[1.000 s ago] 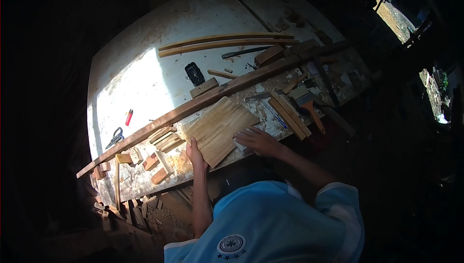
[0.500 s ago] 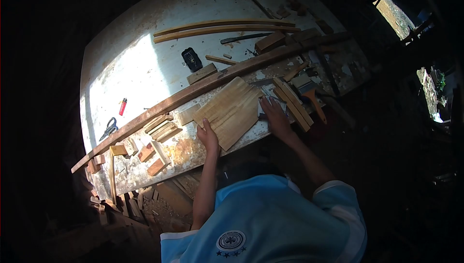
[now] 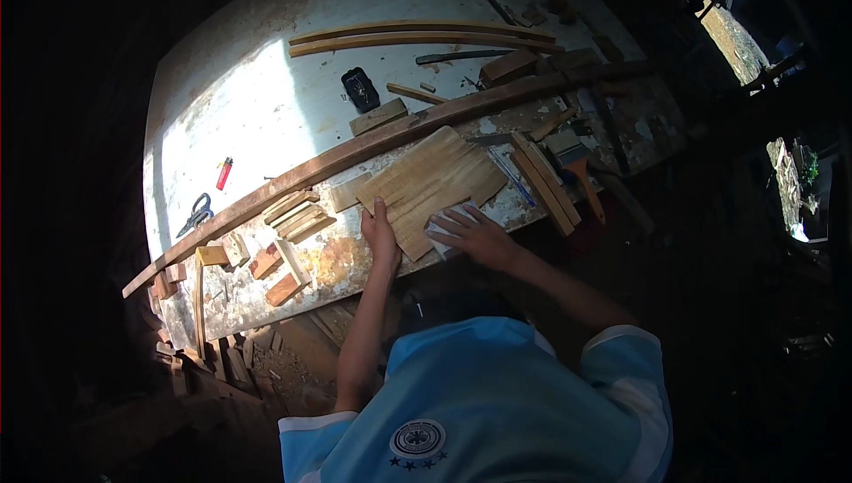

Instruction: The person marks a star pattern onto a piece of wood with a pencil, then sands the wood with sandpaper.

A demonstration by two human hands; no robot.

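Note:
A flat light-brown wooden board (image 3: 430,181) lies at a slant near the table's front edge. My left hand (image 3: 382,237) grips its left lower edge, the thumb on top and the other fingers partly hidden. My right hand (image 3: 477,236) presses a folded whitish sheet (image 3: 441,227) against the board's lower right edge, fingers spread over it. Just right of the board lies a blue pen (image 3: 524,190). Narrow wooden strips (image 3: 546,183) and a brush with an orange handle (image 3: 584,183) are farther right.
A long brown beam (image 3: 328,164) crosses the table behind the board. Small wood blocks (image 3: 282,286), scissors (image 3: 197,214) and a red lighter (image 3: 224,173) are at the left. Beyond the beam are a black case (image 3: 360,90) and two long strips (image 3: 417,38).
My right hand has moved left and down with the whitish sheet, from beside the board onto its lower right edge. The pen is now uncovered. My left hand still holds the board.

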